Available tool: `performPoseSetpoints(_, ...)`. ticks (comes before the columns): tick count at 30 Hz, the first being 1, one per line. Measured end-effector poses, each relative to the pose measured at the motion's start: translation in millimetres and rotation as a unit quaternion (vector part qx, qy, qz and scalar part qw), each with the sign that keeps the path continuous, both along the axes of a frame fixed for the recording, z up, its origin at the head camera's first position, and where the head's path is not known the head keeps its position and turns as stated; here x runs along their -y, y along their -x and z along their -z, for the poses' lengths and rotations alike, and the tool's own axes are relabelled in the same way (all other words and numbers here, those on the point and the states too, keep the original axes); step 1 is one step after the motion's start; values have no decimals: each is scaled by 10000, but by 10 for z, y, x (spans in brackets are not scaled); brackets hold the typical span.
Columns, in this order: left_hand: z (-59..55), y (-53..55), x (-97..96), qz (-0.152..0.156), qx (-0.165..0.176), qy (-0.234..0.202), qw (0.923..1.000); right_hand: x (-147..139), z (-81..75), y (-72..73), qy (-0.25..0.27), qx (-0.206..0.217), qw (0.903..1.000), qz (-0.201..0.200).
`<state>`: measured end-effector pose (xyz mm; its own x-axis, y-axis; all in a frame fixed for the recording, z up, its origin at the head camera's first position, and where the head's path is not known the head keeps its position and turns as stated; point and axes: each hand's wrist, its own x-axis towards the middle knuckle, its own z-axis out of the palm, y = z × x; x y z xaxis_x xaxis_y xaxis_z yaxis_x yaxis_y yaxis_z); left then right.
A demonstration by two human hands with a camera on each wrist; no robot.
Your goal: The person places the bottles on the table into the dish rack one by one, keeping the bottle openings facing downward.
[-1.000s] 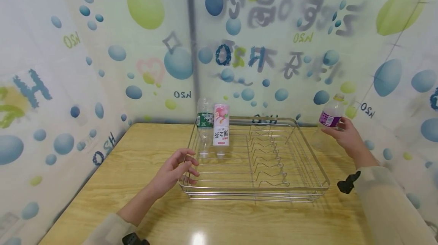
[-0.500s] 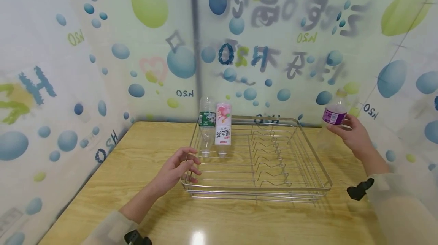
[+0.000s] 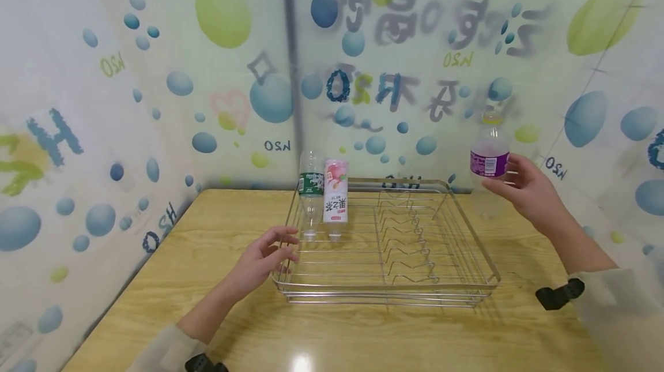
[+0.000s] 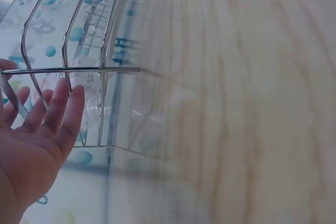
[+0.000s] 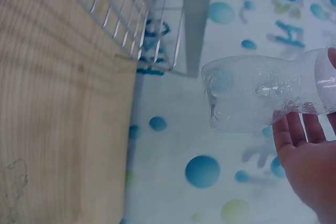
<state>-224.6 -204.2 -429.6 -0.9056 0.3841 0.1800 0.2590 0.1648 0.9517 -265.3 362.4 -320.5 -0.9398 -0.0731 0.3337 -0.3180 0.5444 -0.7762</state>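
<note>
My right hand (image 3: 531, 193) holds a clear plastic bottle (image 3: 490, 165) with a purple label and a yellow cap ring, upright beside the rack's far right corner. In the right wrist view the base of the bottle (image 5: 247, 95) is raised above the table, and the fingers curl round its middle. My left hand (image 3: 259, 259) is at the left side of a wire dish rack (image 3: 386, 287), its fingers loosely extended against the side wires in the left wrist view. Inside the rack, a green-labelled clear bottle (image 3: 311, 183) and a pink-and-white labelled bottle (image 3: 335, 190) lie side by side.
The rack stands on a wooden table (image 3: 249, 326). Wavy wire dividers (image 3: 415, 239) fill its right half. A patterned curtain (image 3: 425, 89) hangs close behind the table and along both sides.
My right hand has brought the purple-labelled bottle leftward and slightly up, closer to the rack, and it stands straighter. My left hand and the bottles in the rack stay in place.
</note>
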Motion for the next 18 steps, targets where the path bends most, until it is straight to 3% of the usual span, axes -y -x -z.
performPoseSetpoints(9, -60, -35, 49, -743, -532, 1141, 9893, 435, -214, -197, -118, -61, 9986, -518)
performPoseSetpoints(14, -207, -39, 44, -1001, -1166, 1212, 9807, 637, -244, -260, -347, -163, 9969, -686)
performPoseSetpoints(18, -371, -29, -50, -1091, -1914, 1122, 9690, 779, -240, -308, -468, -224, 9943, -935)
